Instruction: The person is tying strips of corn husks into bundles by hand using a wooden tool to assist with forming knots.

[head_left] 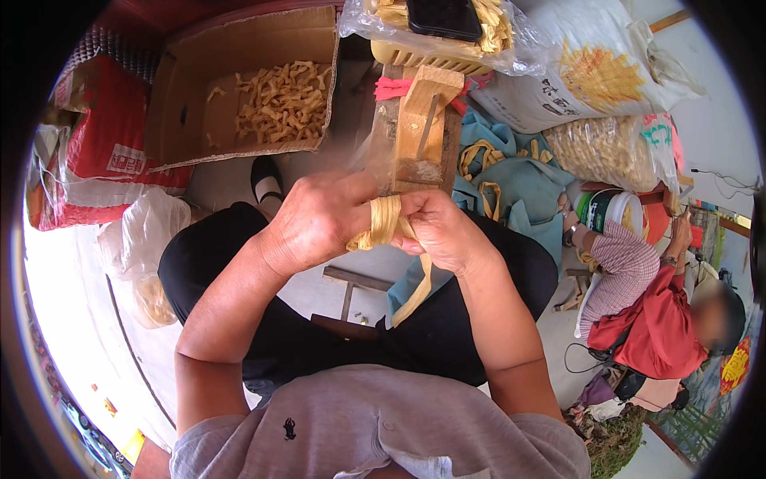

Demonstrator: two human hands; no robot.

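Observation:
A flat, pliable yellow strip (385, 214) is looped in several layers between my two hands, and its loose tail hangs over my lap. Curled and partly blurred, my left hand (319, 219) closes on the left side of the loops, though its fingertips are hidden. My right hand (444, 231) grips the strip at the right side, thumb and fingers pressed together. Just beyond my hands stands a slotted wooden block (428, 120) on a narrow wooden bench (388, 132), with pink cloth tied round it.
A cardboard box (187, 100) at the far left holds many small tan knotted pieces. Ahead, a yellow basket (399, 56) carries more strips and a black phone (444, 17). Blue cloth (519, 188) with strips lies right, near white sacks (550, 88). Another person (658, 319) sits at the right.

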